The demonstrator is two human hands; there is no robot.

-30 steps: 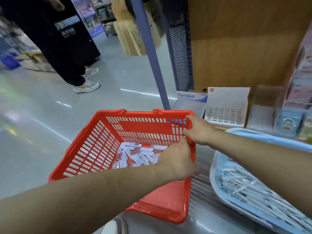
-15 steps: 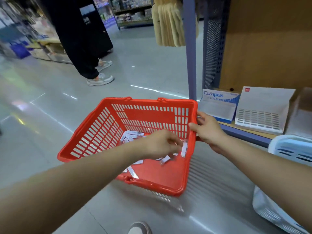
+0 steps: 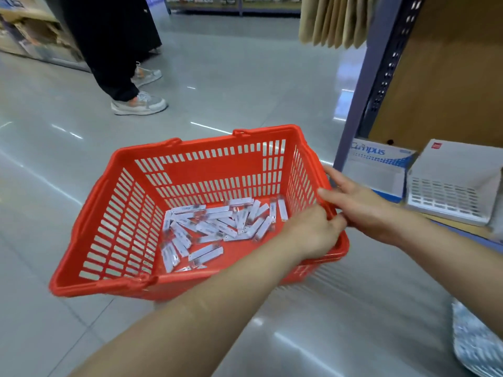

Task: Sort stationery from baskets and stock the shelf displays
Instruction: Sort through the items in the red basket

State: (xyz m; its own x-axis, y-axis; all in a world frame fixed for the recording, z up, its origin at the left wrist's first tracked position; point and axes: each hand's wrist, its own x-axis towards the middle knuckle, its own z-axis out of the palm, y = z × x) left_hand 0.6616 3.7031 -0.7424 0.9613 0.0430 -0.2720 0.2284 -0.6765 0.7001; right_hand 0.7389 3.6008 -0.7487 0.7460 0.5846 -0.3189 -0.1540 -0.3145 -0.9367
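Beside the shelf | red basket levelled, white packets spread flat | left hand off packets, now curled on right rim | right hand still gripping rim

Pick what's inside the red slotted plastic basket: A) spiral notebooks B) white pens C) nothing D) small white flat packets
D: a loose pile of small white flat packets lies on the bottom of the red slotted plastic basket; no pens or notebooks are in it.
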